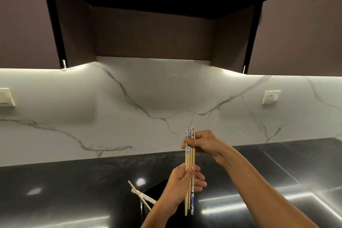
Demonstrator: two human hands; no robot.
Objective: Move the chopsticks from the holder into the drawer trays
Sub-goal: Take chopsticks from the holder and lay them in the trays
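A bundle of several pale wooden chopsticks (189, 159) with blue-and-white patterned ends stands upright above the black counter. My right hand (205, 143) is closed around its upper part. My left hand (182, 185) grips its lower part. Below my left hand is a dark round holder (157, 190), partly hidden by my left arm. More chopsticks (141, 195) lean out of the holder toward the left. No drawer or tray is in view.
The glossy black countertop (74, 190) runs across the bottom, with a steel surface (277, 181) at the right. A white marble backsplash (148, 98) rises behind, with a socket (270, 96) on the right and a switch (5, 97) at the left. Dark cabinets and a hood (166, 15) hang overhead.
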